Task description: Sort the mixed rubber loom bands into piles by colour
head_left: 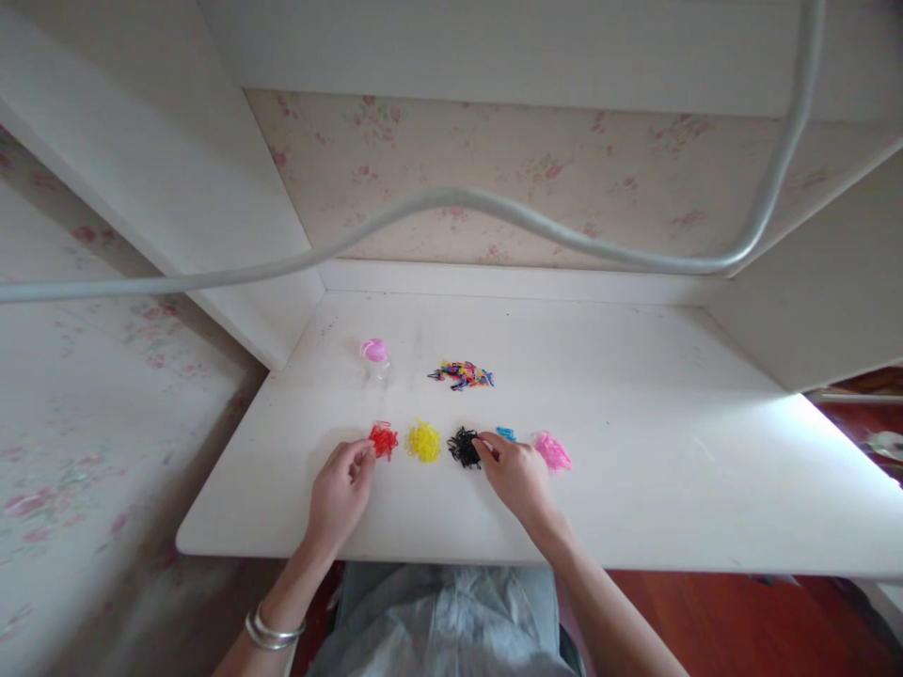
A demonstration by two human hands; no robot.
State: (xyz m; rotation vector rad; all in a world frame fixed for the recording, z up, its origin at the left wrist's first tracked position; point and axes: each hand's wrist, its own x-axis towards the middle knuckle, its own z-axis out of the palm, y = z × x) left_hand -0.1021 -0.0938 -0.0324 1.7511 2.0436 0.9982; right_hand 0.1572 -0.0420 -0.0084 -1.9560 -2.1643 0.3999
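"Piles of small looped pieces, each in one colour?"

"Yes, near the front edge of the bench [649, 461]. From left to right: red pile [385, 441], yellow pile [423, 441], black pile [463, 448], blue pile [506, 433], pink pile [554, 452]."

"Where are the hands?"

"The left hand [341, 491] is at the left side of the red pile, its grip narrow, fingertips close together. The right hand [520, 478] reaches the right side of the black pile, its grip narrow too, and it partly covers the blue pile."

"Is either one holding a piece?"

"I cannot tell; anything between the fingertips is too small to make out."

"What lies farther back?"

"A mixed pile [464, 375] of many colours, behind the yellow and black ones. Left of it is a small clear container with a pink top [374, 350]."

"And on the left wrist?"

"Silvery bangles [272, 633]."
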